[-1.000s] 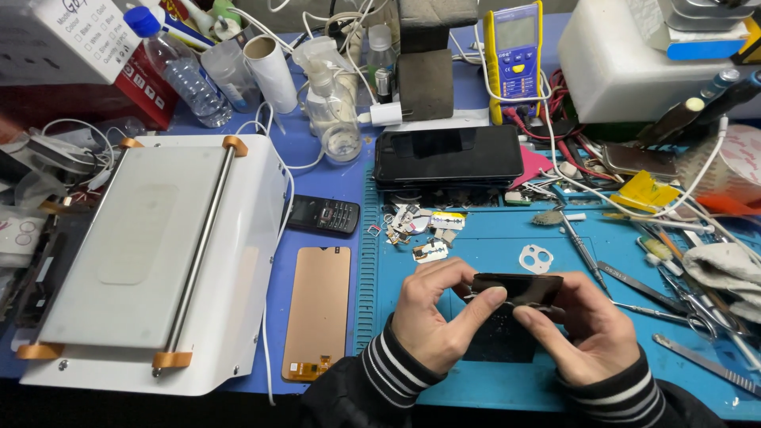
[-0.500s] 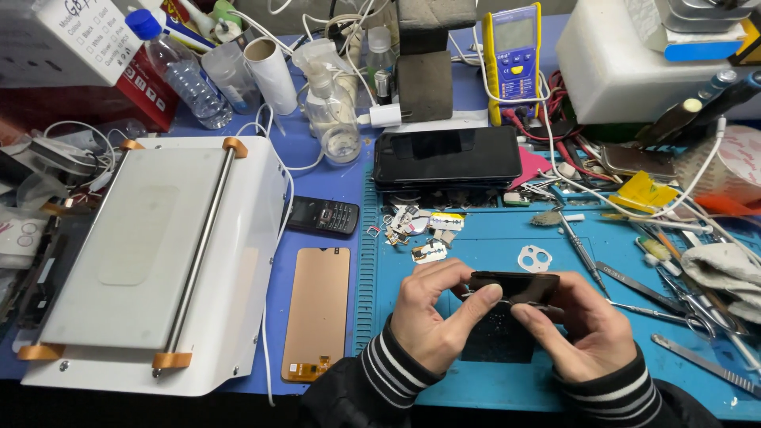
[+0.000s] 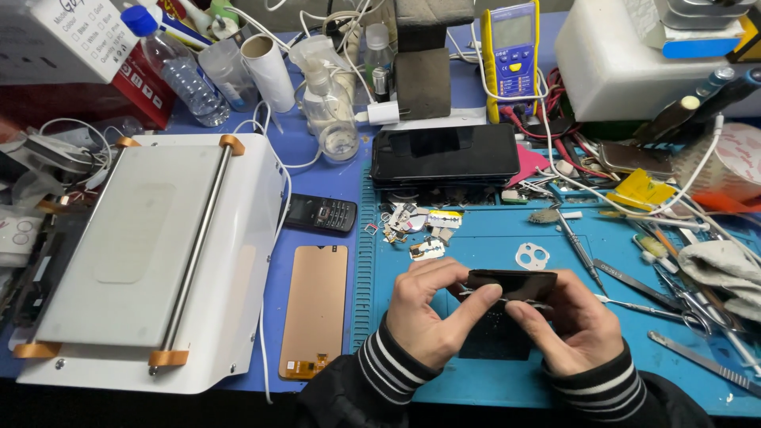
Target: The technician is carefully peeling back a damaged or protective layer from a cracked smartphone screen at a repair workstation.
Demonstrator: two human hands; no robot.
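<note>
Now pinching a dark phone [image 3: 511,284] between left hand [image 3: 428,313] and right hand [image 3: 572,325], above the blue mat [image 3: 476,238]. Possibly a thin tool under the right thumb; unclear. Copper-coloured screen panel [image 3: 315,305] just beside the left wrist.

phone [image 3: 511,287] between both hands (above mat [image 3: 634,261]), machine [image 3: 151,254] left, multimeter [image 3: 511,47] behind

Two hands are seen: a left hand [image 3: 424,313] and a right hand [image 3: 575,329]. One yellow multimeter [image 3: 511,51], one keypad phone [image 3: 321,214], one copper-coloured screen panel [image 3: 315,305], one white separator machine [image 3: 158,261] and two clear bottles [image 3: 178,71] [image 3: 329,107] are counted.
</note>
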